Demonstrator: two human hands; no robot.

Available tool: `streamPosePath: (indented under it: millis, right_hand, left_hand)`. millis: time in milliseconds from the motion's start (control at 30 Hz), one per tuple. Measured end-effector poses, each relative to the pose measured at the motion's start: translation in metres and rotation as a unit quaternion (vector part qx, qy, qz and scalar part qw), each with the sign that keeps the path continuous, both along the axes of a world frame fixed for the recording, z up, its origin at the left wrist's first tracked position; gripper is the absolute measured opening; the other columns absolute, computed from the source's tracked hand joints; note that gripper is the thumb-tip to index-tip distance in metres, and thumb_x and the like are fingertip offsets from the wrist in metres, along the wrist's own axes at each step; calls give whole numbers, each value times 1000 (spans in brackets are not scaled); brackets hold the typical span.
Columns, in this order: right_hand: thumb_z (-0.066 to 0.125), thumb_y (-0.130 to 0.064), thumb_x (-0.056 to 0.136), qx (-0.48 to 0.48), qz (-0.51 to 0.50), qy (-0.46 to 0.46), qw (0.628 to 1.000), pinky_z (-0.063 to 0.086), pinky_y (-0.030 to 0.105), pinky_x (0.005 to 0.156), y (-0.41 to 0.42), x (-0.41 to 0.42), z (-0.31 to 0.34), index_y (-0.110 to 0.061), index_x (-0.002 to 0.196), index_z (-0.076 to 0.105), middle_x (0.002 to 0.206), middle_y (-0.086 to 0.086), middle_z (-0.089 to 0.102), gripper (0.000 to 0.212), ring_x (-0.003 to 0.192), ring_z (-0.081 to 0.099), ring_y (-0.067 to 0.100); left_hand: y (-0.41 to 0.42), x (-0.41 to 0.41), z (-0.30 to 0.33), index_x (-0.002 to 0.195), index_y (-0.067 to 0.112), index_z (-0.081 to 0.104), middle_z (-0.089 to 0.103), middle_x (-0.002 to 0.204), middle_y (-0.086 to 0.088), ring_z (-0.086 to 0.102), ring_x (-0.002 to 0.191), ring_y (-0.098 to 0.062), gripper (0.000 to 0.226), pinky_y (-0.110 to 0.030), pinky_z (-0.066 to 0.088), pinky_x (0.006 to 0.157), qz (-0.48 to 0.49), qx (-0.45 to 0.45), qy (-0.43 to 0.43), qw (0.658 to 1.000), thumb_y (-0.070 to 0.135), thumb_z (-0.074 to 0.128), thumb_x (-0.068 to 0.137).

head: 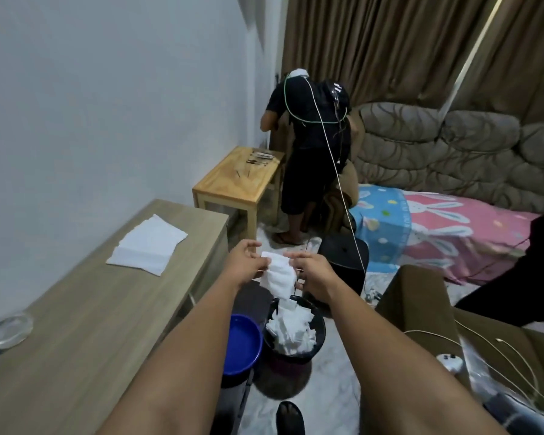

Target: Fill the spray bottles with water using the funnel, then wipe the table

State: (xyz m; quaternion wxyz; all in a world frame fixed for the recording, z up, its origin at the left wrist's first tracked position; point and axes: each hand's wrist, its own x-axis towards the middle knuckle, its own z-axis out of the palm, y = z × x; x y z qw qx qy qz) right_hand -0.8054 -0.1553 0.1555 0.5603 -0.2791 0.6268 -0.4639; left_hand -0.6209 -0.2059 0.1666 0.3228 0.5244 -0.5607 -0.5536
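Both hands (248, 262) pinching white tissue (280, 274), above bin (292, 337)

I am looking at two bare forearms, no sleeves, watch or rings showing, reaching from the near edge. My left hand (245, 262) and right hand (314, 273) are both wearing no gloves.

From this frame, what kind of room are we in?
Most likely a bedroom or living room in a home: a mattress with a bunny-print sheet on the floor, a padded sofa and full-length brown curtains. Both hands hold a white tissue over a black bin.
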Motion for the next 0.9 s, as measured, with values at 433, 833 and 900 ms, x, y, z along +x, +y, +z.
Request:
streamPosePath:
  millis: [433,833,900]
  right_hand:
    - [77,-9,91,107,57,146,982,49,32,69,-103,-144,-117,-6,87,79,80,3,71,5,78,62,20]
    - [75,2,88,230,67,166,957,53,30,74,-177,-212,-263,-3,121,72,100,12,66,33,86,63,24]
    - [76,0,88,244,79,159,953,54,32,82,-183,-206,-278,-4,132,67,112,13,68,45,94,66,25]
  left_hand:
    - [-121,-143,-114,76,8,68,67,69,-3,59,62,-10,13,-20,49,59,-99,46,-145,983,12,75,86]
    - [-184,-228,-263,120,15,62,66,102,-5,63,97,-21,35,-29,49,86,-54,194,-183,962,19,73,87]
    - [-187,-231,-278,131,16,56,62,121,-6,59,116,-23,47,-32,47,97,-62,193,-193,960,21,73,87]
